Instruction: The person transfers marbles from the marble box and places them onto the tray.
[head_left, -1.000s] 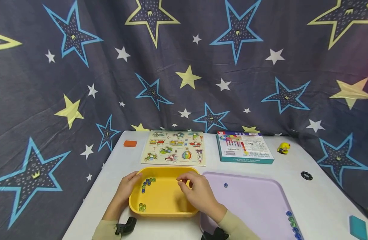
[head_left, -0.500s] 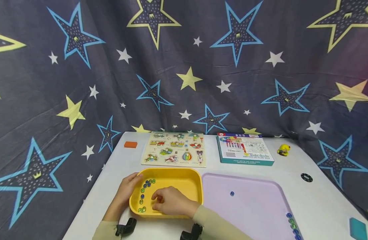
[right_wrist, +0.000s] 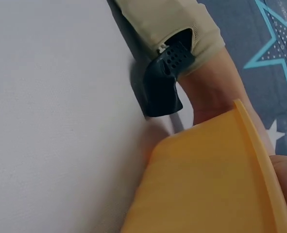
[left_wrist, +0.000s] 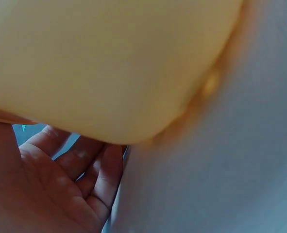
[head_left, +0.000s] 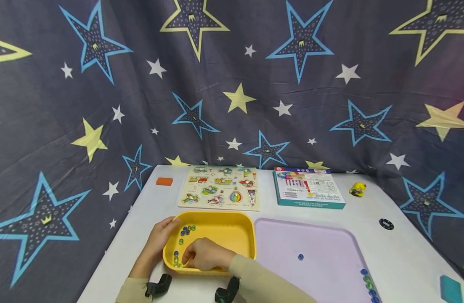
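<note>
My left hand (head_left: 160,237) grips the left end of a yellow tray (head_left: 216,219), thumb at the rim; in the left wrist view, curled fingers (left_wrist: 80,160) lie beneath the tray's edge. Reaching into the same tray, my right hand (head_left: 208,254) has its fingers curled down at the front left corner. Its fingertips meet a green marble (head_left: 180,265), pinching it as far as I can see. Beside this sit several more marbles, a blue one (head_left: 176,253) among them. Another cluster of blue and green marbles (head_left: 185,230) lies at the tray's back left.
A lilac tray (head_left: 322,240) stands at right, with a lone blue marble (head_left: 300,256) and a row of marbles (head_left: 369,285) along its right edge. Behind are a picture puzzle board (head_left: 220,187), a boxed set (head_left: 309,187), an orange block (head_left: 164,181) and a yellow toy duck (head_left: 357,189).
My right hand has moved left across the yellow tray to its front left corner. Some marbles there have shifted. The lone blue marble on the lilac tray has rolled forward and right.
</note>
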The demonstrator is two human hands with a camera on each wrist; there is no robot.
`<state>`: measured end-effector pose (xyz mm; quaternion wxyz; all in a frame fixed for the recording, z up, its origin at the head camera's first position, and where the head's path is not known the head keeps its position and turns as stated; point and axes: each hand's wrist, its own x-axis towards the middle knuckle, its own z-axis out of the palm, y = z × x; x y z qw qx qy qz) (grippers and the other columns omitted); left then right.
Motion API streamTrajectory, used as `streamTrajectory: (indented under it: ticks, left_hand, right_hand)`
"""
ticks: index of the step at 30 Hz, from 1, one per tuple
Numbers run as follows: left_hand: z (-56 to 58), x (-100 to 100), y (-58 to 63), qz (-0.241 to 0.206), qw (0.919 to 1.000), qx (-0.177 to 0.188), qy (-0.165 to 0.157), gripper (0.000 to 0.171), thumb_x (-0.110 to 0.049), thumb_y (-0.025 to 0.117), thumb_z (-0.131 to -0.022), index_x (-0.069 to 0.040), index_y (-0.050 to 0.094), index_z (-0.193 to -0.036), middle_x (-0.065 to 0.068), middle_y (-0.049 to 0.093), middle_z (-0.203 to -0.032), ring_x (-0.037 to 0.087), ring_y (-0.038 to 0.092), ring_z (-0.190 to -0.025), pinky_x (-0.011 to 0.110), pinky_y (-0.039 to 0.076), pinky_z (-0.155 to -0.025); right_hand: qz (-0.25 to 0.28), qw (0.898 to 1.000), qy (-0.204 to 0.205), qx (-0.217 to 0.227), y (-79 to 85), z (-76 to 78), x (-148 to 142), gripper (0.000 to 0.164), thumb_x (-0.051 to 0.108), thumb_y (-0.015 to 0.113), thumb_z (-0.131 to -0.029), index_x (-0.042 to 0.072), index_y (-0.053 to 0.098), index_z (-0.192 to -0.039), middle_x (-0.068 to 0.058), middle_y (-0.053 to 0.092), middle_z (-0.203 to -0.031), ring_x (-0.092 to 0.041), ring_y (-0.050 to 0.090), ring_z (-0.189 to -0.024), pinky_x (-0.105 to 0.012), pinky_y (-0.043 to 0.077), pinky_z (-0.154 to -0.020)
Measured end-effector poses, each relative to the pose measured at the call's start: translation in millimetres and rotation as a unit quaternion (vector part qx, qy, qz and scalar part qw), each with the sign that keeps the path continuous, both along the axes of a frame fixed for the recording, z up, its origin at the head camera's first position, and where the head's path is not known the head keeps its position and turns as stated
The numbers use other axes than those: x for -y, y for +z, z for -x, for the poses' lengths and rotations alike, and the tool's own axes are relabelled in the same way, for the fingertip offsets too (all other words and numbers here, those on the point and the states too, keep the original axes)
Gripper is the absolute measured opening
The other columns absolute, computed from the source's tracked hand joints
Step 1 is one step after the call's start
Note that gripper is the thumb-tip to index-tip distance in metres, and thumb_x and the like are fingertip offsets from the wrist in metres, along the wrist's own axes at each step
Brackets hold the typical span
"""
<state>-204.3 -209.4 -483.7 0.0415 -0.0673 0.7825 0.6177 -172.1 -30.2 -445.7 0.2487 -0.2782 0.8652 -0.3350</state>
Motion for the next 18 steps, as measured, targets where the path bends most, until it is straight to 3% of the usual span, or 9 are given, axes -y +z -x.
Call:
streamTrajectory:
  ticks: [8,18]
  left_hand:
    - [-0.4,1.7,-2.6,0.000,1.0000,0.003,0.004,0.047,-0.045,0.054,-0.086,-0.008,0.061,-0.113,0.009,0.062,-0.102,0.019,0.054,-0.090,0.026,0.045,-0.079]
    - [0.1,0.3,0.0,-0.003,1.0000,0.003,0.001,0.048,-0.047,0.054,-0.086,-0.008,0.061,-0.114,0.009,0.062,-0.102,0.020,0.054,-0.090,0.026,0.046,-0.077]
  right_hand:
    - [-0.007,0.999,-0.033,0.034,-1.3,-3.1,2.5,0.011,0.012,0.068,-0.079,0.016,0.070,-0.070,0.010,0.060,-0.063,-0.006,0.047,-0.061,-0.018,0.038,-0.064]
    - [-0.016,0.999,-0.028,0.034,-0.5,-3.1,2.0,0.011,0.015,0.067,-0.080,0.016,0.068,-0.069,0.009,0.058,-0.064,-0.006,0.047,-0.063,-0.018,0.037,-0.064]
